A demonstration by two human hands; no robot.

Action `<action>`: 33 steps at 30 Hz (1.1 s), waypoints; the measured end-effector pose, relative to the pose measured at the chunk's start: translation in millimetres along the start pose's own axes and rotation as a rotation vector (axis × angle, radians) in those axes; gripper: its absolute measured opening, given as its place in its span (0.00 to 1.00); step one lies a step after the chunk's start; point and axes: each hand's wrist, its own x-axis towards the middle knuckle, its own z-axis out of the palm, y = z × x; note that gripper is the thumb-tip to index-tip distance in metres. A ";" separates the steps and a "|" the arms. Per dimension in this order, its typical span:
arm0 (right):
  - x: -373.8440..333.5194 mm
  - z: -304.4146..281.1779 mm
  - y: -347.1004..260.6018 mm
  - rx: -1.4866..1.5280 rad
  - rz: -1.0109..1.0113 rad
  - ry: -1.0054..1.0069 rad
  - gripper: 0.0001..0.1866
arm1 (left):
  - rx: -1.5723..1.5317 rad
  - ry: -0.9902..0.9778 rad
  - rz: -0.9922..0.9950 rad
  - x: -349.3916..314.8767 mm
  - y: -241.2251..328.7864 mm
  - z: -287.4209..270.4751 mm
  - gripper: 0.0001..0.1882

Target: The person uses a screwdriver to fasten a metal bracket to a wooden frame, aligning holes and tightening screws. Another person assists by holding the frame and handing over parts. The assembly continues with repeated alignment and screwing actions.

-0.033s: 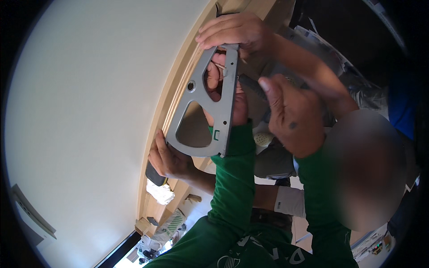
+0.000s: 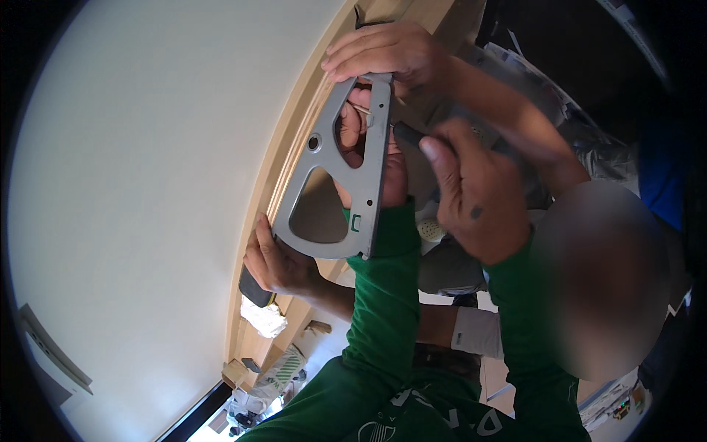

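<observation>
A grey metal bracket [image 2: 300,173] with large rounded cut-outs lies against a long wooden strip along the wall. My left hand [image 2: 352,131] is behind it, its curled fingers showing through the upper cut-out. A thin pale rod-like piece [image 2: 361,108] shows at those fingertips; its ends are hidden. My right hand [image 2: 482,195] is closed around a black-handled tool [image 2: 409,135], its near end touching or just beside the bracket's right edge. Another person's hand [image 2: 394,50] grips the bracket's top, and that person's other hand [image 2: 280,259] supports its lower left corner.
The wooden strip [image 2: 269,166] runs beside a pale wall [image 2: 147,162]. A dark block-shaped thing [image 2: 255,289] and white crumpled material [image 2: 264,320] lie below the lower hand. Another person's head [image 2: 615,280] is close on the right. Bags and clutter [image 2: 276,376] stand lower left.
My right hand and the black-handled tool have shifted slightly left and up, with the tool closer to the bracket's edge. The bracket and the other hands have hardly moved.
</observation>
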 end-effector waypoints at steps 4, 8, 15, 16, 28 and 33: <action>-5.2 6.0 -2.5 0.197 -0.079 0.126 0.17 | -0.045 0.005 -0.049 1.1 4.4 -2.2 0.19; 2.5 4.0 7.3 0.005 -0.209 0.119 0.16 | -0.016 0.121 0.075 10.3 19.9 -8.0 0.19; 3.4 2.5 2.0 0.040 -0.077 0.064 0.10 | -0.069 0.173 0.114 23.2 40.6 -17.5 0.18; 2.7 2.2 2.1 0.089 -0.014 0.033 0.11 | -0.083 0.185 0.116 25.0 41.1 -17.2 0.18; -6.9 6.2 -0.3 0.331 0.108 0.005 0.12 | 0.030 0.133 0.176 8.8 19.3 -8.2 0.18; 0.3 10.7 4.2 0.011 -0.241 0.105 0.13 | 0.363 -0.084 0.273 6.5 18.2 -13.7 0.17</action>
